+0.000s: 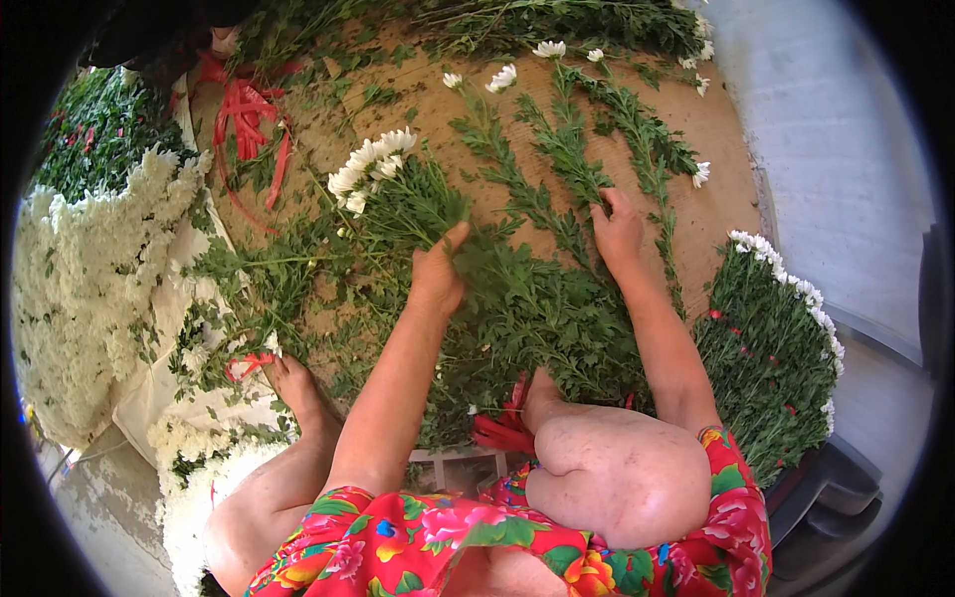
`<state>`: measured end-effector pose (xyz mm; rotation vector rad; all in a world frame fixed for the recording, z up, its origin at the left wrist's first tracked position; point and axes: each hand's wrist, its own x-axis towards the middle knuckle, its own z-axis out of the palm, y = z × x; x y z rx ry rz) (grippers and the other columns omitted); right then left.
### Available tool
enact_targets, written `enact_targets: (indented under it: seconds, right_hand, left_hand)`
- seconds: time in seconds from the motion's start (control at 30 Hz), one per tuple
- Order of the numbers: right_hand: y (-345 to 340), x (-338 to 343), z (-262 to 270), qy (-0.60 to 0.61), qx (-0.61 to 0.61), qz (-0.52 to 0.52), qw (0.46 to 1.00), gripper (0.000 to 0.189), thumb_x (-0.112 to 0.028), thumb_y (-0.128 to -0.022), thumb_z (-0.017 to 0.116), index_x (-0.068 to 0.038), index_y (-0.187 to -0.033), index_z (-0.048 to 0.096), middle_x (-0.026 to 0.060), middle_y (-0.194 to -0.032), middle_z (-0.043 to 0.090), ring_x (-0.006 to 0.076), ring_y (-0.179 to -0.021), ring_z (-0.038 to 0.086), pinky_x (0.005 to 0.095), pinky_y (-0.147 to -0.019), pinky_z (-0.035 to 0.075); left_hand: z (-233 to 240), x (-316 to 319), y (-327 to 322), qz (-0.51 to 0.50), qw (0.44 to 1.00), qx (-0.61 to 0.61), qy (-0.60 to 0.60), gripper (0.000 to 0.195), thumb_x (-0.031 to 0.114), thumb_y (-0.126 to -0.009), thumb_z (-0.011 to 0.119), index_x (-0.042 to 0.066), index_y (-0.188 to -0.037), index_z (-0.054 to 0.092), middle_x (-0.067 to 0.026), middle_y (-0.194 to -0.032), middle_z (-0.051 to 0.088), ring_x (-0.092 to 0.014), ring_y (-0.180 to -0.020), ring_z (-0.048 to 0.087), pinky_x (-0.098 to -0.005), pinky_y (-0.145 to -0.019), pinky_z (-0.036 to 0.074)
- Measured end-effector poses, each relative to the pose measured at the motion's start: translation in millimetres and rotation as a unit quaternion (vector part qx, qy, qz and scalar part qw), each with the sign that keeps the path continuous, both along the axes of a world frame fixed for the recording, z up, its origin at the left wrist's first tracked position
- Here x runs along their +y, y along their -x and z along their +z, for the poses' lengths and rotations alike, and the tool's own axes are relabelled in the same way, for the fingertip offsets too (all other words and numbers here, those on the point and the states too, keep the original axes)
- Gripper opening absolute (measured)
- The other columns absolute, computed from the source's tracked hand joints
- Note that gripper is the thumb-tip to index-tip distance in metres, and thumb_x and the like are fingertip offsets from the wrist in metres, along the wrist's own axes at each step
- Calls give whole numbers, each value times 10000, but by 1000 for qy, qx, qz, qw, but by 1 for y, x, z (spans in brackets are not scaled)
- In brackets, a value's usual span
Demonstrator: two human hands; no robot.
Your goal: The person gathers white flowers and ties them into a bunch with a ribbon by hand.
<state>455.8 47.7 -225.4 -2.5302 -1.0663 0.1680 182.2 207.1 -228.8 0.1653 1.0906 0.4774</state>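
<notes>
A bunch of white chrysanthemums (373,164) is gripped by its leafy stems in my left hand (440,272), its flower heads pointing to the upper left. My right hand (619,227) has its fingers closed around the stem of a single white chrysanthemum (563,127) lying on the brown board (462,119). Another loose chrysanthemum stem (642,142) lies just right of that hand, and one more stem (496,149) lies between my hands. Below and between my forearms spreads a heap of green leafy stems (537,298), whose lower part runs down to my feet.
Red ribbon strips (246,119) lie at the upper left, with more red ribbon (503,433) by my foot. Massed white chrysanthemums (82,291) stand at the left. A large tied stack of chrysanthemums (768,358) stands at the right, near a pale wall (835,164). More stems (567,26) line the far edge.
</notes>
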Motion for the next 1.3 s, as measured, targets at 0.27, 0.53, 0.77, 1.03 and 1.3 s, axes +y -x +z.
enact_targets:
  seconds: [0.27,0.53,0.77,1.03,1.3]
  right_hand:
    - [21,-7,34,-51,75,-39,995,259,-194,-903,715,-41,-1113,721,151,-1050,694,350,-954,685,410,-803,532]
    - [25,-7,33,-38,108,-60,992,316,-202,-859,751,-40,-1129,724,136,-1063,715,316,-965,698,391,-828,538]
    - [11,-19,8,-59,232,-54,970,363,-257,-851,789,-7,-1104,717,145,-1038,725,276,-933,701,398,-802,546]
    - [5,9,8,23,63,8,998,386,-317,-896,764,7,-1092,694,167,-946,657,371,-912,638,459,-845,511]
    - [-24,31,1,-31,12,23,999,288,-99,-888,679,-6,-1161,679,205,-1073,687,387,-992,666,475,-863,523]
  left_hand:
    - [-19,0,3,-2,1000,-18,13,1032,138,-879,824,-65,-1515,37,-257,-1445,454,-344,-1279,530,-527,-1049,491]
    - [-16,0,5,-31,999,-24,12,1287,173,-845,854,-25,-1504,-234,-289,-1580,298,-379,-1439,378,-538,-1157,370]
    - [-7,-3,-4,-4,1000,18,18,700,146,-932,779,-147,-1435,390,-234,-1372,535,-334,-1191,627,-476,-958,593]
    - [0,-1,-7,13,999,28,23,624,145,-923,790,-137,-1376,466,-212,-1347,557,-312,-1169,637,-464,-935,602]
    - [-8,1,-6,-29,999,-35,-1,855,159,-864,837,-148,-1458,303,-239,-1437,484,-336,-1306,525,-506,-1041,502]
